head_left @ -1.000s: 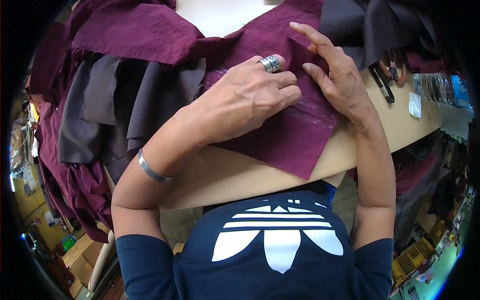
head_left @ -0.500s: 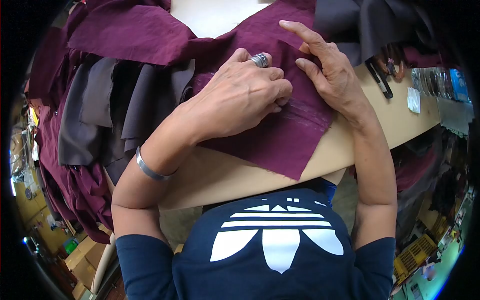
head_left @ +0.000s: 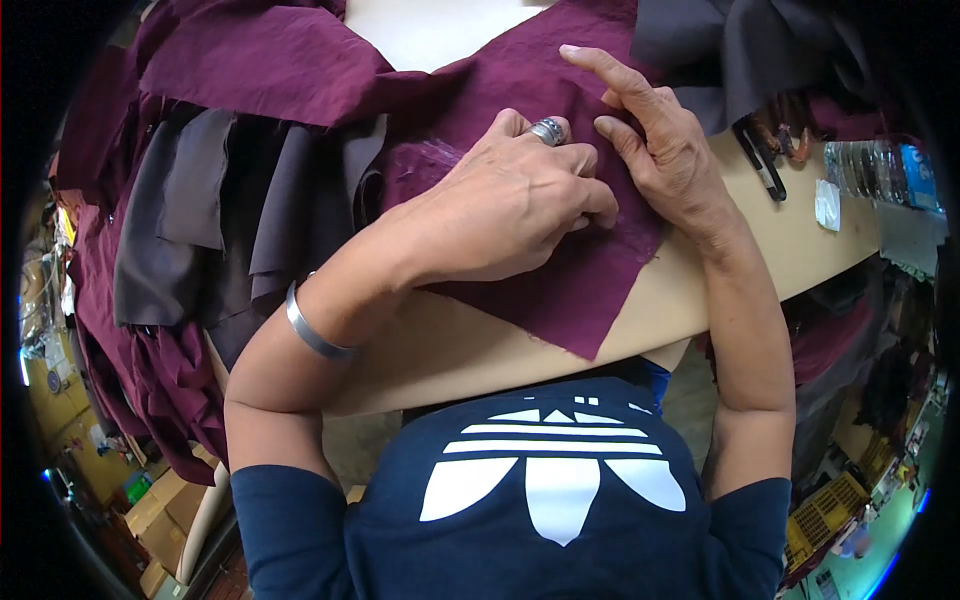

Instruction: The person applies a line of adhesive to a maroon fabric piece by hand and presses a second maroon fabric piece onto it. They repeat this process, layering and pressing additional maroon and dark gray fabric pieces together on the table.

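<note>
Dark grey cloth is draping at the left end of the tabletop. Maroon cloth is lying beneath both hands, one corner pointing toward the near edge. The left hand is curling over it; whether its grip is pinching fabric, I cannot tell. The right hand is leaning at the cloth's right border, grip wide, thumb and forefinger parting. A black tool is lying toward the right end.

Maroon cloth (white-streaked); beige table
</note>
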Tool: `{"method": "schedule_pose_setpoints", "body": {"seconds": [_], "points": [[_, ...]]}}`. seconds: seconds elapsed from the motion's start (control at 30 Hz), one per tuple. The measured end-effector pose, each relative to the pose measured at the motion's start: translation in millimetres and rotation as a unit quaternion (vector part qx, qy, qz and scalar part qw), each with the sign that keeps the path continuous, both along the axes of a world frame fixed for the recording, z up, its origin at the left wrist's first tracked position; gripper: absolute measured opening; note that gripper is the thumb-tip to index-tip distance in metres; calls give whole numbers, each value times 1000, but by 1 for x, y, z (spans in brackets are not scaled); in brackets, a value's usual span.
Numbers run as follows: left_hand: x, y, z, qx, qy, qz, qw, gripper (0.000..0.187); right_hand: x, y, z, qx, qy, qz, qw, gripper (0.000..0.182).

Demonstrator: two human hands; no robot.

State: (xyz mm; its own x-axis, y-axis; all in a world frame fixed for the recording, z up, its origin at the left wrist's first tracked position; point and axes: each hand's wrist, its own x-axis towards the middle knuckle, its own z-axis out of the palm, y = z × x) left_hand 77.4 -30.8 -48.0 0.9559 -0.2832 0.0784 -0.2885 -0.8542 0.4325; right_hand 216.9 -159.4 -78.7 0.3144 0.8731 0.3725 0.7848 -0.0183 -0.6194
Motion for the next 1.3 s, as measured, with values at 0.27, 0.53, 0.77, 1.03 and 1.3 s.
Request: {"method": "schedule_pose_setpoints", "body": {"seconds": [0.27, 0.53, 0.77, 1.03, 1.3], "points": [[-2, -17, -9, -8, -54, 23, 998, 15, 1, 3, -6, 40, -17, 22, 999, 53], [1, -19, -7, -26, -18, -14, 999, 29, 0, 2, -8, 50, -34, 25, 998, 51], [-4, -15, -11, 41, -87, 13, 995, 16, 2, 3, -5, 47, -118, 42, 991, 50], [-18, 20, 6, 137, -50, 10, 989, 8, 2, 7, -14, 38, -207, 38, 977, 60], [-17, 29, 2, 243, -104, -81, 961, 13, -1, 7, -13, 42, -213, 36, 975, 62]]}}
